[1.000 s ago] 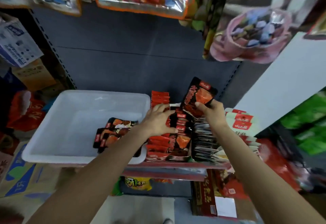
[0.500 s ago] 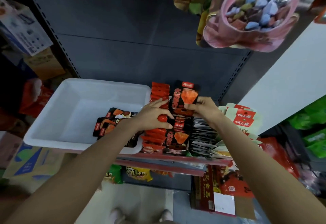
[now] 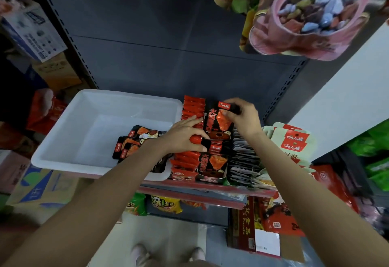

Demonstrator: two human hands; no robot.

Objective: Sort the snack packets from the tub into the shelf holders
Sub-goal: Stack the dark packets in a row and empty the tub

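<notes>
A white tub (image 3: 63,140) sits on the shelf at the left with a few black-and-orange snack packets (image 3: 134,140) in its right corner. Right of it stand rows of packets in shelf holders: a red row (image 3: 192,109), a black-and-orange row (image 3: 212,165) and a grey row (image 3: 244,161). My right hand (image 3: 242,117) pinches the top of a black-and-orange packet (image 3: 219,121) standing at the back of the middle row. My left hand (image 3: 183,136) rests on the rows and holds the packets forward, its thumb curled over their tops.
White-and-red packets (image 3: 292,140) stand at the right end of the shelf. Big snack bags (image 3: 311,16) hang overhead. Cardboard boxes (image 3: 35,31) are stacked at the left, more cartons (image 3: 267,224) sit under the shelf, and my feet (image 3: 166,254) show on the floor.
My right hand has brought the black-and-orange packet down from the air into the back of the middle row. My left hand has stayed on the rows.
</notes>
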